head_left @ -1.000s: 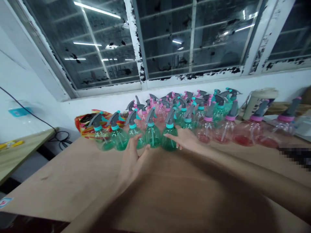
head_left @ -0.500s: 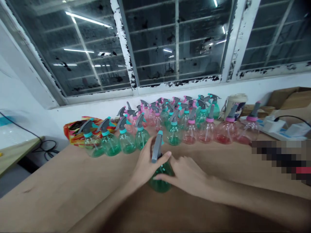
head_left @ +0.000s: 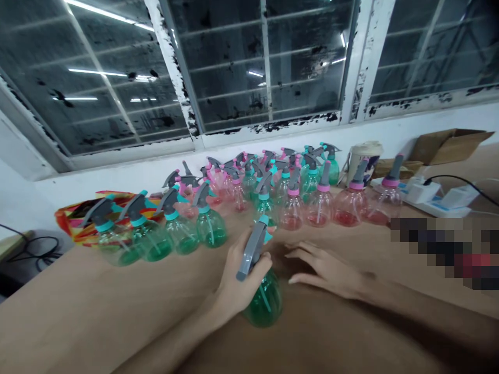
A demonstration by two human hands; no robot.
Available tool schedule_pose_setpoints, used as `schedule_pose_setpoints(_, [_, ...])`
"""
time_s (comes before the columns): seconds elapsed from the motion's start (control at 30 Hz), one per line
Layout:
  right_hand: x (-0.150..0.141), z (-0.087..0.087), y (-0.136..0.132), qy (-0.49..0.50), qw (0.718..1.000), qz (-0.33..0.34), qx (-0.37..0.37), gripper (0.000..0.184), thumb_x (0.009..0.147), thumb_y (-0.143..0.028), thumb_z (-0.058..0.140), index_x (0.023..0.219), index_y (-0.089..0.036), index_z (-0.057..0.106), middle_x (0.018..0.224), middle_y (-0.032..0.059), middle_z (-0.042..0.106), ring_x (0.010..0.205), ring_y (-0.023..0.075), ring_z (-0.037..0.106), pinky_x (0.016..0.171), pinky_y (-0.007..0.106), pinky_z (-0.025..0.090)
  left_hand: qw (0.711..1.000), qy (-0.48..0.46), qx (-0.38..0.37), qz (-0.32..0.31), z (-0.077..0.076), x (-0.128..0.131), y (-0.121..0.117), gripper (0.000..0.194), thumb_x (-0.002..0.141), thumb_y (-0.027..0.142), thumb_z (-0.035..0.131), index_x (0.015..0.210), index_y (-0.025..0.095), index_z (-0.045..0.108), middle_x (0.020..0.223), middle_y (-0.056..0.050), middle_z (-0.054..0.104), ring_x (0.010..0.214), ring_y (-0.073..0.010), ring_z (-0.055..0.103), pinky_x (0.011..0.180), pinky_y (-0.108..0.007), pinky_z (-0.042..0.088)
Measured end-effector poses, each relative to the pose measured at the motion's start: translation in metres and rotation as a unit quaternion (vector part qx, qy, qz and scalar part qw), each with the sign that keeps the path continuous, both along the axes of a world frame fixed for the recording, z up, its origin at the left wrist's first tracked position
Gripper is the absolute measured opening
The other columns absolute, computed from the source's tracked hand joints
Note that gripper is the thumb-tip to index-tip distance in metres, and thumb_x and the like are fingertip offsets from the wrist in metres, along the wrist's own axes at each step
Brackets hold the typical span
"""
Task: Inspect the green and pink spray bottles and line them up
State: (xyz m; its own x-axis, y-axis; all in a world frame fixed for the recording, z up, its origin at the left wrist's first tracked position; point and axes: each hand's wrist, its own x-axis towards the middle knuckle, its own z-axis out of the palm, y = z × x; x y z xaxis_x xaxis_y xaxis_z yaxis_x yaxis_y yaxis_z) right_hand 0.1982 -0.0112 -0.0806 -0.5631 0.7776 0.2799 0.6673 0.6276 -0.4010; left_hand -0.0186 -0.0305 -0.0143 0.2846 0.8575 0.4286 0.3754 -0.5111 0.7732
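My left hand (head_left: 239,278) is wrapped round the neck of a green spray bottle (head_left: 267,304), just below its grey trigger head with a turquoise nozzle. The bottle stands near the middle of the table, and a thin tube shows inside it. To its right, my right hand (head_left: 325,267) hovers low over the table with fingers apart, touching nothing. Behind my hands, several green spray bottles (head_left: 210,228) line up on the left. Several pink spray bottles (head_left: 319,208) continue the row to the right.
More bottles crowd behind the row, against the wall under the window. A colourful bag (head_left: 72,223) lies at the left. At the right back are a white cup (head_left: 362,158), a cardboard box (head_left: 448,148) and a power strip (head_left: 444,205) with plugs. A pixelated patch covers something right.
My right hand has let go of the green spray bottle and moved away to the right. My left hand still holds the bottle. The camera view has shifted a little.
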Motion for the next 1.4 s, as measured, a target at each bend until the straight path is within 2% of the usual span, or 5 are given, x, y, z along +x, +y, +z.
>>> schedule_pose_setpoints(0.23, [0.014, -0.033, 0.03, 0.009, 1.0, 0.013, 0.007, 0.057, 0.085, -0.056, 0.05, 0.132, -0.023, 0.05, 0.139, 0.0097, 0.049, 0.13, 0.0256, 0.042, 0.106, 0.048, 0.036, 1.0, -0.003, -0.017, -0.022, 0.001, 0.011, 0.019, 0.029, 0.077, 0.019, 0.051, 0.102, 0.026, 0.062, 0.086, -0.002, 0.068, 0.076, -0.0187, 0.066, 0.071, -0.034, 0.055])
schedule_pose_setpoints(0.77, [0.009, -0.029, 0.032, 0.018, 1.0, 0.008, -0.014, 0.052, 0.087, -0.051, 0.05, 0.133, -0.025, 0.05, 0.138, 0.0066, 0.05, 0.13, 0.0248, 0.042, 0.107, 0.047, 0.037, 0.998, 0.065, -0.008, -0.023, 0.008, 0.012, 0.029, 0.02, 0.077, 0.026, 0.047, 0.093, 0.028, 0.059, 0.06, 0.002, 0.058, 0.049, -0.0169, 0.052, 0.051, -0.032, 0.05])
schedule_pose_setpoints(0.9, [0.011, -0.032, 0.033, 0.03, 0.999, 0.011, -0.022, 0.051, 0.089, -0.048, 0.05, 0.134, -0.026, 0.047, 0.14, 0.0053, 0.048, 0.131, 0.0235, 0.04, 0.108, 0.046, 0.035, 0.999, 0.045, 0.004, -0.012, 0.008, 0.016, 0.027, 0.033, 0.073, 0.021, 0.048, 0.103, 0.029, 0.059, 0.07, 0.0, 0.063, 0.056, -0.0181, 0.056, 0.058, -0.033, 0.052])
schedule_pose_setpoints(1.27, [0.014, -0.027, 0.033, 0.032, 0.998, 0.014, -0.058, 0.052, 0.09, -0.049, 0.047, 0.136, -0.026, 0.044, 0.143, 0.0044, 0.043, 0.134, 0.0211, 0.035, 0.111, 0.044, 0.03, 0.998, 0.055, 0.029, 0.022, 0.005, 0.015, 0.027, 0.007, 0.075, 0.022, 0.049, 0.077, 0.028, 0.053, 0.061, 0.002, 0.054, 0.055, -0.018, 0.054, 0.055, -0.033, 0.049])
schedule_pose_setpoints(1.4, [0.014, -0.028, 0.033, 0.026, 0.997, 0.016, -0.064, 0.051, 0.091, -0.049, 0.046, 0.137, -0.027, 0.043, 0.144, 0.0027, 0.041, 0.135, 0.0206, 0.033, 0.112, 0.044, 0.028, 0.999, 0.035, 0.02, -0.007, 0.005, 0.016, 0.027, 0.02, 0.076, 0.019, 0.05, 0.092, 0.028, 0.058, 0.076, 0.0, 0.064, 0.068, -0.0191, 0.062, 0.064, -0.035, 0.054])
